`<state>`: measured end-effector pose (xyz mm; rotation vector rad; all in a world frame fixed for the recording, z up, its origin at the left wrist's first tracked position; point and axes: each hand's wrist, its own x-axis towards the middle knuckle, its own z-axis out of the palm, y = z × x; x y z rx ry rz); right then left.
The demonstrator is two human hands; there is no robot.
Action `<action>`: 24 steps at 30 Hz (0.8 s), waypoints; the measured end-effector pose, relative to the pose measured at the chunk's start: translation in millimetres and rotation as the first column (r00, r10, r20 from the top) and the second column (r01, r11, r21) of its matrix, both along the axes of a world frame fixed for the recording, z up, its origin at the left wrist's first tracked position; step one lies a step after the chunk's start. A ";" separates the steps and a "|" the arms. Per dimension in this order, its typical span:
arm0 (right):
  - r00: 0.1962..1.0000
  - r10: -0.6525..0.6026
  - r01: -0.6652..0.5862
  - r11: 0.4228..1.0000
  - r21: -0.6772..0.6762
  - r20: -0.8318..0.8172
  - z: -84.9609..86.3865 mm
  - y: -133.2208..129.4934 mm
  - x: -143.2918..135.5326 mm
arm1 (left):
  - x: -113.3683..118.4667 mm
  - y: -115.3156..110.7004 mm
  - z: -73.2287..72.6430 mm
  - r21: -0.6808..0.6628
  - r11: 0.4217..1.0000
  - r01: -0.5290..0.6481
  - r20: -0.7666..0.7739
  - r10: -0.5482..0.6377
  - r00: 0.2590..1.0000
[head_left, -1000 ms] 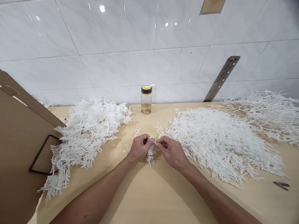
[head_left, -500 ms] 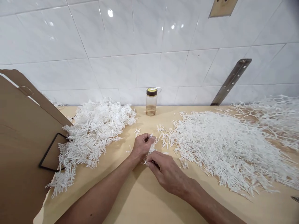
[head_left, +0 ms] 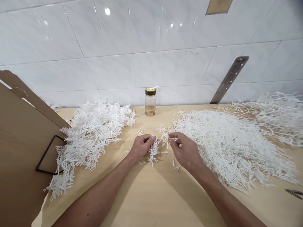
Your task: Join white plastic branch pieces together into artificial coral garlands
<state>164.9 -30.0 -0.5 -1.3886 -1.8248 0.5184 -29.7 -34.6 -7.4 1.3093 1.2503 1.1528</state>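
Note:
My left hand (head_left: pixel 142 145) pinches a small white branched sprig (head_left: pixel 153 152), which hangs down from between thumb and fingertips above the table. To its right, my right hand (head_left: pixel 184 148) has thumb and forefinger close together at some loose white pieces (head_left: pixel 163 134); whether it grips one of them I cannot make out. Beside my right hand spreads a broad heap of thin white branching pieces (head_left: pixel 227 145). Another heap of white, bushier sprigs (head_left: pixel 94 135) lies to the left of my left hand. A few short bits (head_left: pixel 175 165) are scattered between the hands and nearer to me.
A clear bottle (head_left: pixel 150 105) with a dark lid stands by the tiled wall. At left is a cardboard box (head_left: pixel 21 142) with a black wire frame (head_left: pixel 47 154) against it. Longer white branches (head_left: pixel 279 116) lie far right, above a dark metal tool (head_left: pixel 294 193). A metal bracket (head_left: pixel 229 80) leans at the wall.
My right hand has moved right and away from me, from just below my left hand to the edge of the right heap. My left hand stays pinched, its sprig now in plainer view.

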 end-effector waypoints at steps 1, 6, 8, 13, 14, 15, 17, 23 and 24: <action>0.998 0.050 -0.053 0.995 -0.082 -0.046 -2.6 -2.8 -6.7 | 0.5 0.3 -0.6 0.005 1.000 0.002 0.006 -0.002 1.000; 0.951 0.165 -0.232 0.940 -0.251 -0.262 -15.4 -5.3 -29.2 | 1.9 2.7 -7.5 0.055 0.998 0.012 0.032 -0.014 0.999; 0.950 0.139 -0.219 0.935 -0.279 -0.279 -15.8 -3.8 -31.0 | 2.4 3.0 -9.5 0.074 0.997 0.016 0.023 -0.017 1.000; 0.951 0.129 -0.225 0.911 -0.345 -0.280 -7.5 -5.5 -30.4 | 0.0 1.9 -7.8 0.059 0.997 0.044 0.035 -0.046 0.998; 0.951 0.127 -0.224 0.913 -0.341 -0.283 -6.2 -6.1 -30.5 | -1.2 1.9 -6.9 0.037 0.997 0.073 0.051 -0.075 0.996; 0.953 0.118 -0.210 0.920 -0.329 -0.280 -5.5 -6.5 -30.6 | -2.6 2.2 -6.1 0.011 0.994 0.109 0.071 -0.110 0.991; 0.965 0.094 -0.165 0.944 -0.285 -0.246 -5.8 -6.6 -30.9 | -4.9 3.2 -4.9 -0.037 0.985 0.170 0.111 -0.165 0.980; 0.993 0.113 -0.113 0.994 0.003 -0.037 -14.3 -3.6 -28.4 | -6.5 6.2 -4.9 0.008 0.983 0.183 -0.082 -0.181 0.980; 0.992 0.123 -0.123 0.991 0.048 -0.004 -15.5 -3.1 -27.6 | -6.5 6.2 -4.9 0.024 0.982 0.187 -0.139 -0.182 0.974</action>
